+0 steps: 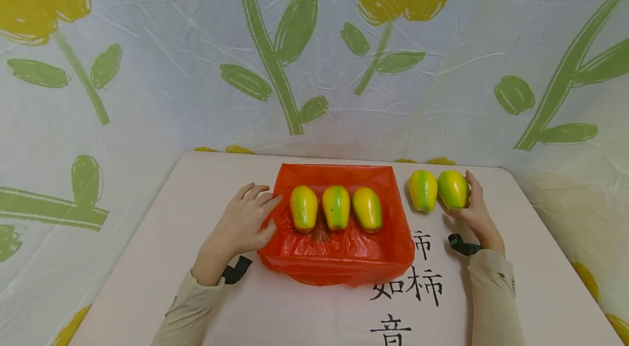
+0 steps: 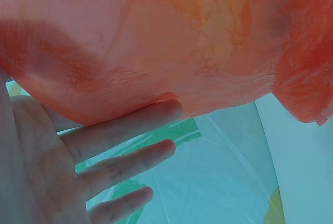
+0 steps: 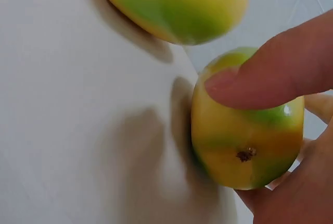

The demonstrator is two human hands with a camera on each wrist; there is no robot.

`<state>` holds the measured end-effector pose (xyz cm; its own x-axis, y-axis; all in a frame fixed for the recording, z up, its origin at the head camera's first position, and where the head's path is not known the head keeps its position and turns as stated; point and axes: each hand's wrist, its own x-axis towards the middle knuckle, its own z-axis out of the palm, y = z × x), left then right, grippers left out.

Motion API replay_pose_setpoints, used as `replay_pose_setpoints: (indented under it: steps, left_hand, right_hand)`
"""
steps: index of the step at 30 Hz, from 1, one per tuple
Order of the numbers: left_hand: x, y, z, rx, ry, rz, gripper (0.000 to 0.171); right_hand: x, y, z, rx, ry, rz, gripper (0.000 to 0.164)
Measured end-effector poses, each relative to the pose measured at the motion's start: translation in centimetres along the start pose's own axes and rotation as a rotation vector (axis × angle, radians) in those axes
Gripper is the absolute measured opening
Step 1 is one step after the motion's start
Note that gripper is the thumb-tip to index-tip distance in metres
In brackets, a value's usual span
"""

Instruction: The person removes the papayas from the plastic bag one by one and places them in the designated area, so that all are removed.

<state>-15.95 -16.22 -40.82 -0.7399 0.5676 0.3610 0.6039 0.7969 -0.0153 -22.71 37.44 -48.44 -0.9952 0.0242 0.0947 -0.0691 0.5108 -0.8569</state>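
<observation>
My right hand [image 1: 476, 215] grips a yellow-green papaya [image 1: 453, 189] at the right of the table. In the right wrist view the thumb [image 3: 250, 86] presses its near side and the other fingers curl behind it. A second papaya [image 1: 422, 191] stands just left of the held one. In the middle of the table is a red box [image 1: 339, 262] covered in thin red plastic, with three more papayas [image 1: 336, 208] in a row inside. My left hand [image 1: 245, 220] is at the box's left wall, fingers spread and fairly straight, the index finger along the plastic in the left wrist view.
The pale table [image 1: 162, 258] has black written characters [image 1: 425, 287] in front and to the right of the box. A cloth [image 1: 162, 100] printed with flowers hangs behind and along the sides. Black straps [image 1: 463, 245] sit at both wrists.
</observation>
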Motion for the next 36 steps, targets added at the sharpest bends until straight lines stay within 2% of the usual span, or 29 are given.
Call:
replay_pose_setpoints:
  steps: [7,19,36]
  left_hand:
    - [0.01,0.00,-0.06,-0.005,-0.002,0.001,0.048]
    - [0.03,-0.09,0.12,0.000,0.010,0.008,0.048]
    - [0.00,0.00,0.19,-0.007,-0.008,-0.005,0.047]
  right_hand:
    - [0.13,0.62,0.03,0.085,-0.005,0.054,0.120]
    - [-0.18,0.32,0.15,0.055,-0.002,0.083,0.110]
    - [-0.26,0.60,0.13,0.068,-0.034,0.078,0.114]
